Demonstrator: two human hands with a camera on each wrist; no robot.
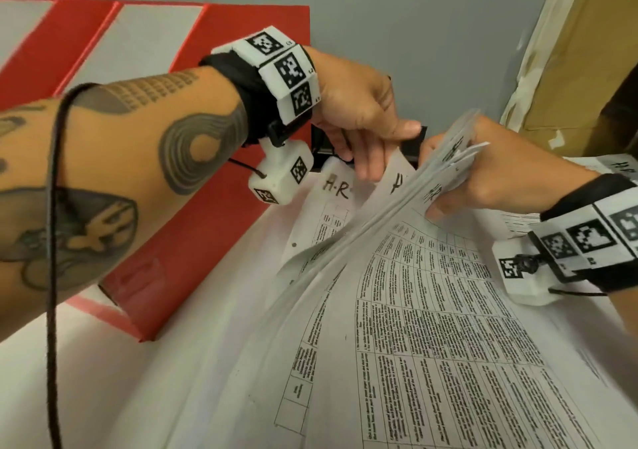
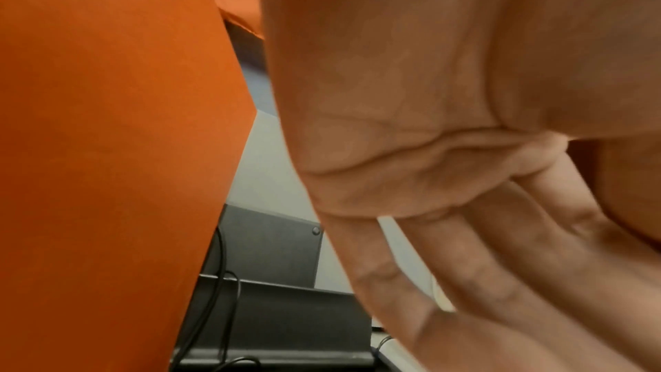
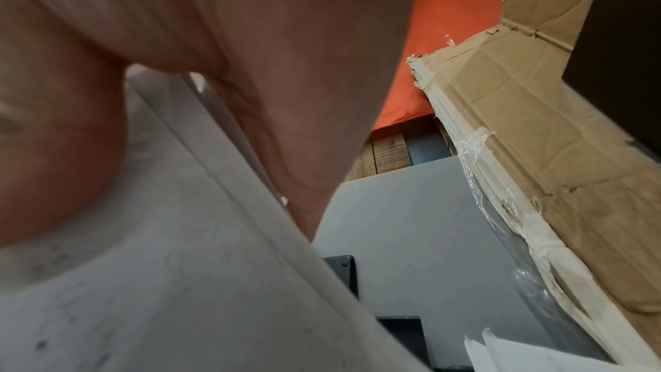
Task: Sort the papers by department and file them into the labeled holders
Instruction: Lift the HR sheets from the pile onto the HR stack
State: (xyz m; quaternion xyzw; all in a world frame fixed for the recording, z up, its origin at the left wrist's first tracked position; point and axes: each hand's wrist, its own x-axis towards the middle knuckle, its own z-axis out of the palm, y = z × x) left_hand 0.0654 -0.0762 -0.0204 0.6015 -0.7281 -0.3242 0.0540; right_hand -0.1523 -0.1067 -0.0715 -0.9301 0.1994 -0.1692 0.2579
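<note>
Two hands work one sheaf of papers [image 1: 397, 310], my own. Its long axis runs from the near right edge of the white table [image 1: 103, 379] up toward the far left, top edges pointing away from me. My right hand [image 1: 490, 176] grips the lifted upper sheets at their far corner, fingers curled round them so the stack fans upward. My left hand [image 1: 362, 120], just left of that fan, has curled fingers on the top edge of a single sheet [image 1: 331, 214] marked "A.R"; whether they pinch it I cannot tell. Left of the papers stand three red holders [image 1: 193, 241] with white faces, side by side. Beyond the papers rises a grey partition [image 1: 431, 51]; right of them leans one taped cardboard box [image 1: 569, 69].
</note>
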